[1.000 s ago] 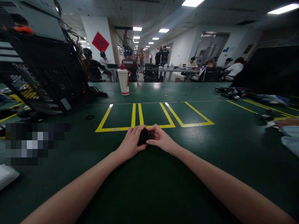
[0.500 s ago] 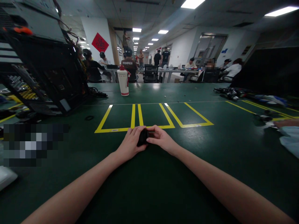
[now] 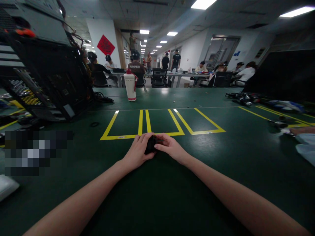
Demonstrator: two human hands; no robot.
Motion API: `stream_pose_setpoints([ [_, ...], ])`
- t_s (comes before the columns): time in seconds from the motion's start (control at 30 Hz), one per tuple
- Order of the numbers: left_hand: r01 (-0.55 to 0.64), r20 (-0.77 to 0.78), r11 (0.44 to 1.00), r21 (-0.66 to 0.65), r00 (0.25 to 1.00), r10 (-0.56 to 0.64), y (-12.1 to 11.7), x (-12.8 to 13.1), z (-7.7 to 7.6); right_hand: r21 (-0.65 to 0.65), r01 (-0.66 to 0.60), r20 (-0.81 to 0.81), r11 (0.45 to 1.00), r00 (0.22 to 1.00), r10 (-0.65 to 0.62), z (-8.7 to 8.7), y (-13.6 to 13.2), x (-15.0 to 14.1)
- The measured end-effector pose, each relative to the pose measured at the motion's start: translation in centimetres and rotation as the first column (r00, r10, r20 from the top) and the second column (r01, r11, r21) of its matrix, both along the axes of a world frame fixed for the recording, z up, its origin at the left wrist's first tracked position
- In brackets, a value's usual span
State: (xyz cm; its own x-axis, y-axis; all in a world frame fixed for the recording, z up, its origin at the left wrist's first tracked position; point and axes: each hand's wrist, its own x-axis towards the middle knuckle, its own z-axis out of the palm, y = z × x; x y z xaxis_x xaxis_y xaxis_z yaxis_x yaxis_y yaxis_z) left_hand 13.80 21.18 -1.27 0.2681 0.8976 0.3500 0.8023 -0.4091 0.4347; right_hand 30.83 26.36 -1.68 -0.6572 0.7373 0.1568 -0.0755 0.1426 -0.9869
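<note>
A small black object (image 3: 150, 145) with a rounded outline is between my hands at the middle of the green table (image 3: 157, 196); its kind cannot be made out. My left hand (image 3: 140, 147) wraps round it from the left, fingers over the top and thumb along its near side. From the right, my right hand (image 3: 169, 146) closes on its edge with curled fingers and thumb. Part of the object is hidden behind the fingers. Just beyond the hands, yellow tape (image 3: 162, 133) marks out open-backed boxes on the table.
An open black computer case (image 3: 56, 82) stands at the left, with a black ring (image 3: 94, 124) in front of it. Farther back is a white tumbler (image 3: 130, 87) with a red lid. Cables (image 3: 242, 97) lie at the right, near another person's sleeve (image 3: 306, 147). People sit in the background.
The black object looks slightly turned between my fingers. Both hands keep nearly the same place, and the view has shifted a tiny bit.
</note>
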Motion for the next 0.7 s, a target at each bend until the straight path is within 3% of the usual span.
stream_pose_setpoints([
  [0.2,0.000,-0.012,1.000,0.004,1.000,0.000,-0.1,0.1,0.1,0.014,-0.035,-0.052,0.999,0.998,0.036,-0.3,0.1,0.0],
  [0.43,0.004,0.007,1.000,-0.020,1.000,-0.004,-0.3,0.1,0.6,0.019,0.048,0.003,0.999,0.999,-0.048,0.2,-0.1,-0.1],
  [0.7,-0.001,-0.013,0.999,0.034,1.000,0.001,0.0,0.1,0.0,-0.004,-0.056,-0.103,0.998,0.993,0.055,-0.8,0.4,-0.1],
])
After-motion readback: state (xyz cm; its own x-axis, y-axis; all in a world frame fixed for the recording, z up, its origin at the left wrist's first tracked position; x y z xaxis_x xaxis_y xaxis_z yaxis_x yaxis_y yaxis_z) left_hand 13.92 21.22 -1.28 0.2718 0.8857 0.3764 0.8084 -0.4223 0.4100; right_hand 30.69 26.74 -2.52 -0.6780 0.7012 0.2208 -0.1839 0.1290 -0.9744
